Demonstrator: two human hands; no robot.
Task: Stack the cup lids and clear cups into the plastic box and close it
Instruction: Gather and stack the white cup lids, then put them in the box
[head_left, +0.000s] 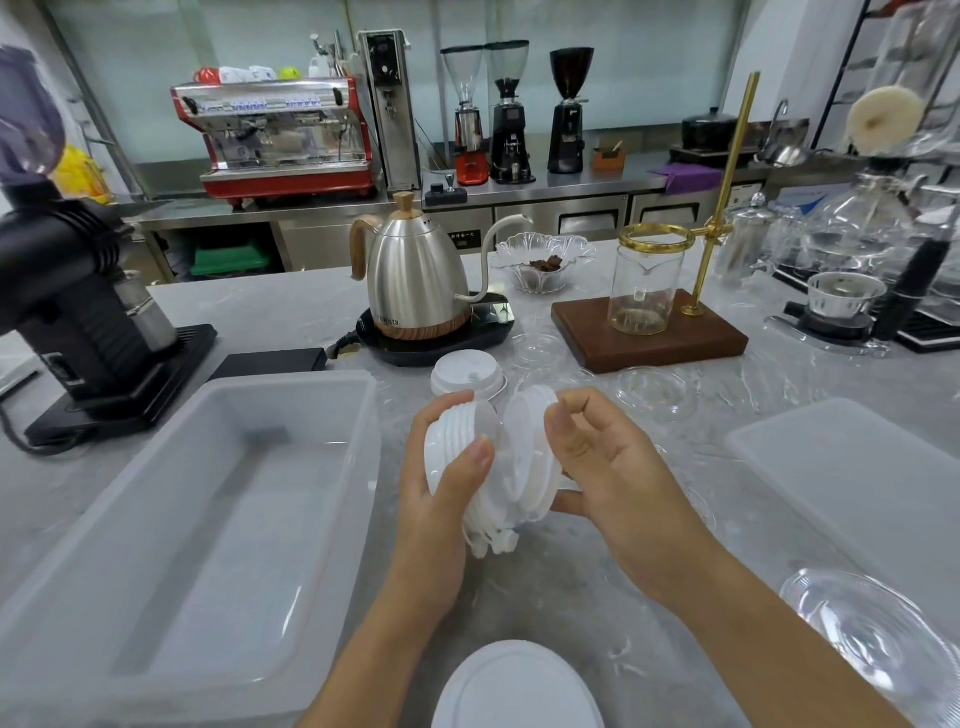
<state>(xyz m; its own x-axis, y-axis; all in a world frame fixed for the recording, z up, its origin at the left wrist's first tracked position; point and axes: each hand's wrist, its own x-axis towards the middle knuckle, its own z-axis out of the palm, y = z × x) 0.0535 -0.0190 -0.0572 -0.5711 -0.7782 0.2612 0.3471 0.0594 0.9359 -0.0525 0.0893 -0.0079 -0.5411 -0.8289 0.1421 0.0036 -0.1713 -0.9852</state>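
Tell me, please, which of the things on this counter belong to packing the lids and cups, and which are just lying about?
Belonging to the job:
- white lid stack in left hand
- white lids in right hand
- plastic box, open
- box lid
- clear lids

Just lying about:
- kettle
- grinder
- glass dish
- pour-over stand

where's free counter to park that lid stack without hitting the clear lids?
Bare counter lies behind the plastic box, left of the kettle. The box is empty too. Another open strip lies between the forearms, near the white lid. Crowded: clear lids scatter right of both hands, up to the box lid.
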